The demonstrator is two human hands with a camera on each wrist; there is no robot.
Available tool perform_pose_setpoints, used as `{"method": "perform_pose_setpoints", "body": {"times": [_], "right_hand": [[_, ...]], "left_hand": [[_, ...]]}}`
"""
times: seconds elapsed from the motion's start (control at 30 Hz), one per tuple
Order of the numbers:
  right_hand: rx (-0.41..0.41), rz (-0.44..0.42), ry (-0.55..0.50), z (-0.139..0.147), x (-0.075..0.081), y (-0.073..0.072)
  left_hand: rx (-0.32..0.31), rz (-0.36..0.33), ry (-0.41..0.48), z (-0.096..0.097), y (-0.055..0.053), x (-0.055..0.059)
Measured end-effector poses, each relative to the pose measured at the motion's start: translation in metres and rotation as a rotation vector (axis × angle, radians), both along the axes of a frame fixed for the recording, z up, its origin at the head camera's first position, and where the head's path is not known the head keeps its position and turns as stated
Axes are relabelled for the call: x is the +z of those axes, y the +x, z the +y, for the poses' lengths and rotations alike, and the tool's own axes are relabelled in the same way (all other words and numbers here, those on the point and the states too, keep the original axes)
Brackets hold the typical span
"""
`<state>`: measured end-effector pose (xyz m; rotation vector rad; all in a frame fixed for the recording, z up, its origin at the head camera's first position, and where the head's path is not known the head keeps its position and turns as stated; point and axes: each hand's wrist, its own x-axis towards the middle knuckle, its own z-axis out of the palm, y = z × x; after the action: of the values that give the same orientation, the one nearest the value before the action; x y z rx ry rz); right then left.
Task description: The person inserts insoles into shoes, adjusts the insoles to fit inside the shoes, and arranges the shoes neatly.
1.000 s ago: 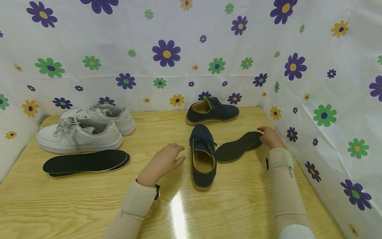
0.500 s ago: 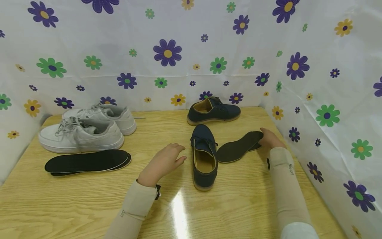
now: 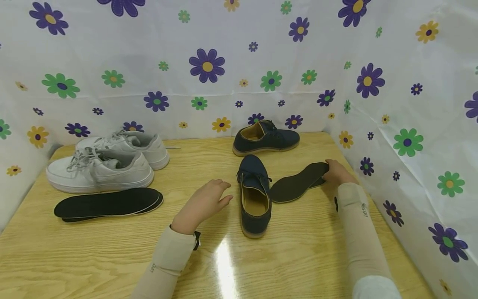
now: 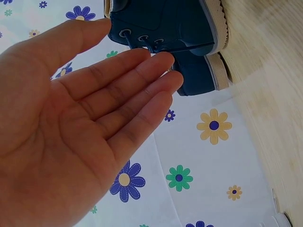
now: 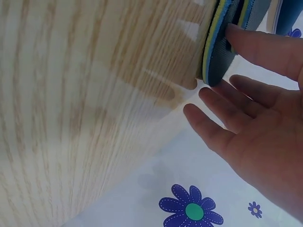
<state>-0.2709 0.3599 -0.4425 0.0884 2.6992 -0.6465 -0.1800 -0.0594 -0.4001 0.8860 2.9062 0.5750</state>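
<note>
My left hand [image 3: 203, 203] hovers over the table left of a navy lace-up shoe [image 3: 255, 205], fingers extended and nothing in them. In the left wrist view its palm [image 4: 71, 123] faces the camera, with the fingertips near navy shoes. At the right, two dark insoles [image 3: 293, 187] overlap beside that shoe. The right hand [image 3: 337, 173] pinches an insole at the right end of this pair. The right wrist view shows the thumb against the dark face of an insole [image 5: 219, 52] with a yellow and blue edge; the other fingers stretch out beneath.
Another navy shoe [image 3: 267, 139] lies sideways at the back. Two white sneakers [image 3: 98, 170] stand at the left, with a pair of black insoles [image 3: 108, 203] in front. Flowered cloth [image 3: 149, 54] hangs behind and along the right side of the wooden table [image 3: 93, 253].
The right hand has gone from reaching over the insoles' far end to gripping there, and the top insole's end has shifted slightly. My left hand and the shoes have stayed put.
</note>
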Motion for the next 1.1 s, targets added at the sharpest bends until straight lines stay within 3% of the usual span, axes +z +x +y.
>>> {"method": "perform_pose_setpoints", "body": {"times": [0.33, 0.53, 0.8, 1.1], "right_hand": [[-0.045, 0.101, 0.009, 0.000, -0.003, 0.002], [-0.072, 0.154, -0.054, -0.001, -0.002, 0.006], [-0.130, 0.163, -0.169, 0.004, -0.006, 0.008], [-0.183, 0.210, -0.208, 0.010, -0.010, 0.009]], "left_hand": [[-0.001, 0.004, 0.006, 0.000, 0.001, 0.001], [0.004, -0.002, 0.003, 0.000, 0.001, 0.003], [-0.002, -0.002, -0.005, 0.002, 0.001, 0.004], [-0.011, -0.007, 0.003, 0.003, 0.001, 0.001]]}}
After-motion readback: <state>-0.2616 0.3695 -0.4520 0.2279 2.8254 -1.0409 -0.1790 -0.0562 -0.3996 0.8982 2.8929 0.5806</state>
